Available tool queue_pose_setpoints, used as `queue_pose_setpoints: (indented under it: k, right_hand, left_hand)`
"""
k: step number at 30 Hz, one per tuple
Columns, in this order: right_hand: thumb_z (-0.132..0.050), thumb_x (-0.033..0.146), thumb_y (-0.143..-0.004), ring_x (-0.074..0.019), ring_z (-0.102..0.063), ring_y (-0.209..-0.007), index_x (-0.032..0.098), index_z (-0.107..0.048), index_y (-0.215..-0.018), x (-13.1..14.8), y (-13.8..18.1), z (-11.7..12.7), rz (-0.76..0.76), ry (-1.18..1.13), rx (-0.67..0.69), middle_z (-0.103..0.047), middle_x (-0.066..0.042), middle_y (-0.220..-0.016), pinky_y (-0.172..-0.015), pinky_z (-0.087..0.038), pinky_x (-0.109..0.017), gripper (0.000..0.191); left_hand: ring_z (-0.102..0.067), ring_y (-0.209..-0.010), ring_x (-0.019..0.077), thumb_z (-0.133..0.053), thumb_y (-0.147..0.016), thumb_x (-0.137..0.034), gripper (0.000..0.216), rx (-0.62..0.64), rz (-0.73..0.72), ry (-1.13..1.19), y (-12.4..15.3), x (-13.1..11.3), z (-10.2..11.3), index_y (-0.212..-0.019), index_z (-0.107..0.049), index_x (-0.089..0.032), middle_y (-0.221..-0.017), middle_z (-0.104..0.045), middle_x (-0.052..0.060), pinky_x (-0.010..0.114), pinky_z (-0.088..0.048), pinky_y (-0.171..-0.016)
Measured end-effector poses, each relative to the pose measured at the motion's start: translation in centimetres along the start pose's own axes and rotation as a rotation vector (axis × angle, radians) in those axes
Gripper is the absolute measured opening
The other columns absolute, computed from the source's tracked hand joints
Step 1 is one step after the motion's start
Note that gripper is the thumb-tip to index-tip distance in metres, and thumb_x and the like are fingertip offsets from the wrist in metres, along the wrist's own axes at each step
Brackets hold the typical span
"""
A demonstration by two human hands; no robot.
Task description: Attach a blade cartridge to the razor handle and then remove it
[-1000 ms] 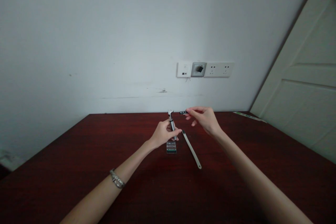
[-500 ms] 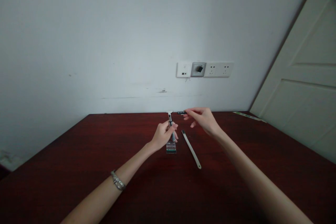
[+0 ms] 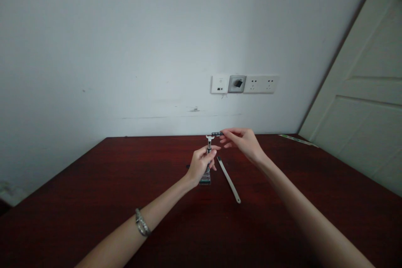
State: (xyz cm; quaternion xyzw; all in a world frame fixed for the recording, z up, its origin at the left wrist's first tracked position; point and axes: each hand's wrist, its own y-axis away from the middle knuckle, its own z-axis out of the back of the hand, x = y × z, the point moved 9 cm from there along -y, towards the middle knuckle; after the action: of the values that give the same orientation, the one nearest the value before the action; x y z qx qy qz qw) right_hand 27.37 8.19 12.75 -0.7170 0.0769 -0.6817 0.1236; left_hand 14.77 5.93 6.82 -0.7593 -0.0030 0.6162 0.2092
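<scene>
Two hands hovered close at centre frame. The left hand [image 3: 200, 164] gripped the razor handle [image 3: 209, 147] upright, its head presented to the blade cartridge [image 3: 216, 134], pinched level by the right hand [image 3: 244, 144].

glossy dark wood table [image 3: 94, 201], shiny metal razor handle [image 3: 209, 146].

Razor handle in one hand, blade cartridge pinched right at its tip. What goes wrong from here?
1. The right hand pinches the blade cartridge by fingertips only: it may slip, or nick a finger.
2. The left hand holds the razor handle upright, so its head may wobble and misalign.
3. The cartridge case and grey strip lie right below: a drop could hit them.
</scene>
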Motion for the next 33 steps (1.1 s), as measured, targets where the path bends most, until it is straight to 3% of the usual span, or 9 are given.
queue_pose_setpoints:
  k: [5,10,16,24,33]
  right_hand:
    - [-0.075,0.038,-0.061,-0.0153,-0.066,-0.058,0.01,-0.069,-0.073,0.3,0.1,-0.2,0.01,-0.02,0.009,-0.07,-0.008,-0.066,-0.053,-0.056,-0.025,0.031]
    - [-0.074,0.037,-0.063,-0.0145,-0.066,-0.059,0.011,-0.069,-0.074,0.8,0.5,-1.2,0.023,-0.051,0.071,-0.07,-0.007,-0.066,-0.057,-0.056,-0.025,0.029]
    - [-0.074,0.036,-0.064,-0.0135,-0.067,-0.059,0.012,-0.069,-0.074,1.3,1.2,-2.3,-0.012,-0.097,0.097,-0.072,-0.007,-0.071,-0.062,-0.057,-0.025,0.026]
    - [-0.076,0.034,-0.062,-0.0156,-0.068,-0.061,0.012,-0.068,-0.073,1.8,1.3,-3.3,-0.017,-0.156,0.075,-0.071,-0.007,-0.068,-0.065,-0.058,-0.027,0.026]
    - [-0.076,0.036,-0.059,-0.0146,-0.067,-0.058,0.012,-0.07,-0.072,1.3,0.9,-4.0,-0.025,-0.152,0.065,-0.07,-0.006,-0.067,-0.06,-0.058,-0.025,0.028]
  left_hand:
    - [-0.038,-0.048,0.0069,-0.052,-0.08,-0.048,0.037,-0.015,-0.015,-0.005,0.3,-0.4,-0.4,-0.078,-0.064,-0.012,-0.056,-0.042,-0.003,0.021,-0.034,-0.049]
    - [-0.04,-0.049,0.009,-0.037,-0.085,-0.056,0.055,-0.025,-0.027,-0.016,0.7,-1.1,-1.2,-0.068,-0.064,-0.012,-0.052,-0.044,0.0,0.023,-0.032,-0.05]
    - [-0.036,-0.041,0.0068,-0.043,-0.08,-0.06,0.053,-0.129,-0.026,0.01,1.6,-1.9,-1.3,-0.058,-0.055,-0.013,-0.047,-0.039,-0.003,0.021,-0.029,-0.042]
    - [-0.027,-0.032,0.0036,-0.043,-0.079,-0.063,0.053,-0.227,-0.048,0.061,1.6,-2.3,0.1,-0.059,-0.051,-0.014,-0.042,-0.036,-0.005,0.017,-0.019,-0.032]
    - [-0.023,-0.033,0.0032,-0.044,-0.082,-0.058,0.048,-0.215,-0.079,0.033,1.4,-2.8,-0.1,-0.063,-0.051,-0.015,-0.04,-0.031,-0.008,0.016,-0.019,-0.034]
